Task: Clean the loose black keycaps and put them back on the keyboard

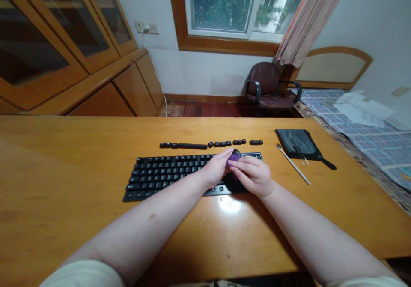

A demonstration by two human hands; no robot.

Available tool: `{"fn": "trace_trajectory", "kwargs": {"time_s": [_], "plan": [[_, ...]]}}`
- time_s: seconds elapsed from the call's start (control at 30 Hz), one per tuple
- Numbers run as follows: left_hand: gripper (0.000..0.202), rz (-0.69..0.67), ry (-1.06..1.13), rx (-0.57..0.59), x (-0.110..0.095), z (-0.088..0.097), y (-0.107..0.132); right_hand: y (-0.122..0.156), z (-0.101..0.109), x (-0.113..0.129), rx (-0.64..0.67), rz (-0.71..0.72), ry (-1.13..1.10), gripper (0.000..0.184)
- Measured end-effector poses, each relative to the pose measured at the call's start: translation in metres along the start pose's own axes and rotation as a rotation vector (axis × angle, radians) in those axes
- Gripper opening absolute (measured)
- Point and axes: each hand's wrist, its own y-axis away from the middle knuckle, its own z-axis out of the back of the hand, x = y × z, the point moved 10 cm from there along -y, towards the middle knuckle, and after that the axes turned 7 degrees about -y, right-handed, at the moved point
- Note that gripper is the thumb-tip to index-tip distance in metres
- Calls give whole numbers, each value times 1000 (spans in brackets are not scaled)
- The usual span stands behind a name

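Note:
A black keyboard (167, 173) lies on the table, its front row stripped of caps. Above its right part, my left hand (217, 168) is closed on a small black keycap (236, 151). Pressed against that keycap is a purple cloth (233, 160), pinched in the fingers of my right hand (256, 176). Both hands meet at the cloth and hide part of the keyboard. Behind the keyboard stands a row of loose black keycaps (221, 144), with the long space bar (192, 146) among them.
To the right lie a thin brush (293, 164) and a black pouch (300, 143) with a wire tool (300, 152) on it. The wooden table (80, 150) runs to a far edge, beyond which stand an armchair (268, 85) and a bed (346, 107). A cabinet (112, 77) is at left.

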Motion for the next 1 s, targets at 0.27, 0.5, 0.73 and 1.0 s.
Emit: {"fn": "trace_trajectory", "kwargs": {"time_s": [0.27,0.5,0.73,1.0], "plan": [[29,-9,-164,65,6,-3,-1,9,20,-35,-247,-291,-16,16],[22,-56,-193,123,-6,-12,1,17,51,-59,-475,-422,20,20],[22,-135,-209,65,-16,-7,2,20,45,-71,-470,-466,-111,22],[25,-404,-806,-154,-48,1,19,-4,12,-39,-42,-257,-38,52]]}}
